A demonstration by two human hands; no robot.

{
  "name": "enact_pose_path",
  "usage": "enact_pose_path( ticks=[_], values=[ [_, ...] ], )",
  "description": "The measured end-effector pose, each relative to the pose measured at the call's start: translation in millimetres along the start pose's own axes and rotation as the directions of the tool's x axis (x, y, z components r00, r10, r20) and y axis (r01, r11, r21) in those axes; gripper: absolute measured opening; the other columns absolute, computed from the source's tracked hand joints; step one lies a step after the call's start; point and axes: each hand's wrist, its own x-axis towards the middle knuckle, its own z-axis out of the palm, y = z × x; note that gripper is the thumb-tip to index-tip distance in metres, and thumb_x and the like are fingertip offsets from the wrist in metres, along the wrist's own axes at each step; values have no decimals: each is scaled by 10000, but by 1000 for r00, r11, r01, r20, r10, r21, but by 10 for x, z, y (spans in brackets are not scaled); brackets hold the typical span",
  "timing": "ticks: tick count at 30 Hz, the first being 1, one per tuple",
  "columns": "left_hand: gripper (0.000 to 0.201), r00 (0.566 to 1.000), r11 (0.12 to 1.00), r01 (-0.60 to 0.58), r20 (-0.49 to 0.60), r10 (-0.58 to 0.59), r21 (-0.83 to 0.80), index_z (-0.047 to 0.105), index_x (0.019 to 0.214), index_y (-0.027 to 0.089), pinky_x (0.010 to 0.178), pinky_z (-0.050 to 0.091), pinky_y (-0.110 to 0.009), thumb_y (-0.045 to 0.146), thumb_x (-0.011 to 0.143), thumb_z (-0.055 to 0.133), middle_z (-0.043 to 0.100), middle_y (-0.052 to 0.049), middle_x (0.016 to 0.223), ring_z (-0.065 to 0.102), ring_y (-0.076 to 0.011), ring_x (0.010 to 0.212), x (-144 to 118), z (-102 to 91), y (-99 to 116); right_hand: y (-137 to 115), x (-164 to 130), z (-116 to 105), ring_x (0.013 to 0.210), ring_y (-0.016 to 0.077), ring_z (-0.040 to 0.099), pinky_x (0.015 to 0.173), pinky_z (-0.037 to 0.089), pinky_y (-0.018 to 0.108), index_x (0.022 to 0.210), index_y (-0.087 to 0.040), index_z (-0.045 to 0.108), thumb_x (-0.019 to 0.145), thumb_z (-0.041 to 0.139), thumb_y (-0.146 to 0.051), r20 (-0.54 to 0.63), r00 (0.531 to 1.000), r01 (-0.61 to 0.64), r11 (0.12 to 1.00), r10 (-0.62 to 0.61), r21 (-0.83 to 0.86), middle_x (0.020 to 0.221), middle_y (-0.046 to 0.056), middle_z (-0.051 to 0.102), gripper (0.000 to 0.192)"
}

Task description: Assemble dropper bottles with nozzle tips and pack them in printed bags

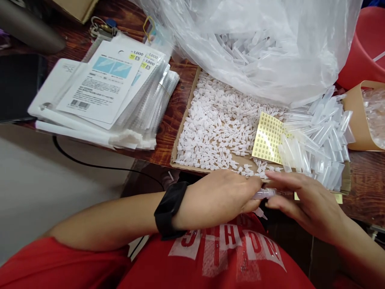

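Landmark: cardboard tray (182, 132) of small white caps, on the wooden table.
Left hand (219, 196): at the tray's near edge, fingers closed on the left end of a clear tube (266, 194).
Tube axis: roughly horizontal, running left to right between both hands, just in front of the tray.
Right hand (309, 204): fingertips pinched on the tube's right end; both hands equally near.

Cardboard tray (181, 132) on table (365, 180), small caps (216, 124) in it; sticker sheet (267, 138) on caps; tubes (319, 140) right of sheet. Packet stack (102, 92) left of tray. Plastic bag (255, 40) behind tray.
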Motion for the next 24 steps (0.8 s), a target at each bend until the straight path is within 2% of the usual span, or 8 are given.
enact_pose_path(
  ticks=[2, 4, 6, 9, 13, 16, 19, 24],
  values=[
    [217, 1000, 999, 12, -9, -12, 33, 638, 1077, 176, 600, 433, -324, 380, 1106, 568, 802, -40, 902, 782, -256, 805, -8, -5, 4, 33, -17, -24, 1015, 193, 766, 840, 616, 306, 1367, -205, 558, 1073, 639, -363, 19, 1000, -13, 1000, 13, 24, 1137, 98, 781, 343],
    [226, 1000, 999, -4, -20, 5, 47, 621, 994, 190, 556, 382, -328, 392, 1091, 594, 774, -18, 823, 759, -237, 731, -17, -14, 9, 53, -14, -48, 873, 186, 741, 762, 583, 314, 1170, -219, 620, 1076, 625, -326, 40, 999, 26, 1000, -26, -8, 966, 56, 768, 143],
    [230, 999, 999, -40, -32, 41, 37, 611, 974, 190, 539, 360, -340, 396, 1077, 620, 769, -12, 815, 746, -229, 706, -20, -18, 14, 57, 1, -61, 729, 174, 680, 683, 525, 321, 1043, -218, 627, 1101, 566, -360, 68, 995, 84, 993, -79, -77, 829, 29, 725, 165],
    [214, 997, 998, -60, -44, 61, 27, 605, 986, 187, 541, 363, -340, 380, 1076, 630, 781, -15, 853, 744, -218, 713, -14, -13, 28, 50, 19, -65, 756, 183, 662, 688, 490, 327, 1066, -201, 624, 1089, 588, -397, 67, 993, 103, 987, -95, -127, 877, 49, 728, 200],
    [246, 997, 996, -67, -43, 70, 61, 572, 910, 206, 532, 356, -338, 379, 1078, 622, 742, 2, 748, 726, -212, 668, -2, 2, 54, 40, 19, -71, 663, 159, 581, 632, 432, 313, 946, -216, 581, 1123, 494, -413, 115, 990, 89, 994, -82, -62, 766, 8, 656, 278],
    [245, 996, 995, -71, -57, 75, 69, 567, 910, 206, 531, 362, -342, 374, 1079, 623, 742, 0, 751, 727, -213, 668, 4, 6, 64, 30, 20, -75, 705, 168, 611, 663, 444, 315, 979, -206, 583, 1114, 517, -419, 105, 991, 99, 990, -88, -100, 815, 25, 681, 261],
    [236, 996, 994, -81, -22, 83, 80, 576, 917, 202, 536, 361, -346, 368, 1077, 627, 755, -12, 771, 734, -221, 685, 10, 1, 63, 18, 21, -68, 660, 167, 581, 638, 419, 318, 938, -219, 560, 1139, 443, -403, 142, 987, 97, 989, -81, -115, 763, 9, 645, 297],
    [239, 996, 991, -75, -47, 81, 111, 572, 924, 204, 533, 364, -339, 379, 1079, 622, 741, -11, 744, 723, -223, 662, -15, -3, 58, 16, 18, -78, 663, 181, 574, 638, 413, 332, 938, -218, 569, 1114, 512, -425, 143, 983, 141, 974, -117, -178, 756, 14, 642, 278]
  ],
)
